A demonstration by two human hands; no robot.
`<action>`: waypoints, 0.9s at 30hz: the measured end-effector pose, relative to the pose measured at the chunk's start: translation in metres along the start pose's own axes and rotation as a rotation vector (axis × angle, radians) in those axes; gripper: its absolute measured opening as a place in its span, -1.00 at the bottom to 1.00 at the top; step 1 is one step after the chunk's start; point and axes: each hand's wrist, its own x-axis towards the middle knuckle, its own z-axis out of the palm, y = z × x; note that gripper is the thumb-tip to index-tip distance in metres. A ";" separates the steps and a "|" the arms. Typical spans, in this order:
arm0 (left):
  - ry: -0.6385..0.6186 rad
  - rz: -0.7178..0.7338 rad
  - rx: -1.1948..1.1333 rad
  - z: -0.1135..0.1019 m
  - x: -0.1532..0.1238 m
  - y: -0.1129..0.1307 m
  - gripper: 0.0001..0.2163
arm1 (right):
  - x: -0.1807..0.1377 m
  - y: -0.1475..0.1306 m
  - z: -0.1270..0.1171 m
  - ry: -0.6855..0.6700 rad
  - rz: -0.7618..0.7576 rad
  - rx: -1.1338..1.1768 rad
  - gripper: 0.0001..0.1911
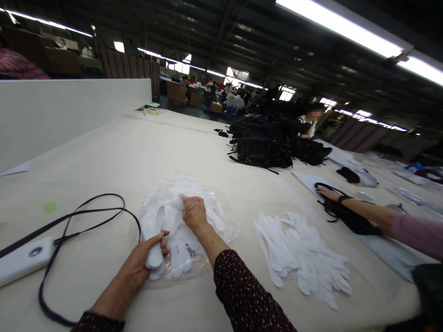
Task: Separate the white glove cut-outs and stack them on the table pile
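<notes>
Head view, A: Your left hand (pixel 147 256) grips a small stack of white insoles (pixel 154 244) above the plastic bag (pixel 226 230).
B: Your right hand (pixel 194 213) presses, fingers curled, on the bagged pile; possibly pinching one.

No legible text, label, brand, number or sign anywhere in view. White device (pixel 26 258) at table edge: round mark on top, no readable characters. Green sticker (pixel 50 207) on table (pixel 114 152): blank. White cut pieces (pixel 301 253) and plastic bag (pixel 188 216): no print seen. Distant cartons (pixel 216 107) too small and blurred to read.
</notes>
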 end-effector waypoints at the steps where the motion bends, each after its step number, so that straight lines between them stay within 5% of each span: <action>1: 0.001 -0.001 -0.003 -0.001 0.001 0.000 -0.88 | 0.002 0.001 -0.001 0.005 0.017 0.024 -0.34; 13: -0.009 0.023 0.004 -0.004 0.003 -0.003 -0.90 | 0.015 0.043 -0.033 0.041 0.240 0.245 -0.62; 19: -0.038 0.008 -0.015 -0.007 0.007 -0.006 -0.87 | -0.004 0.021 -0.046 -0.067 0.183 0.174 -0.93; 27: -0.041 0.005 0.011 -0.005 0.008 -0.008 -0.81 | -0.010 0.007 -0.053 -0.164 0.107 0.374 -0.91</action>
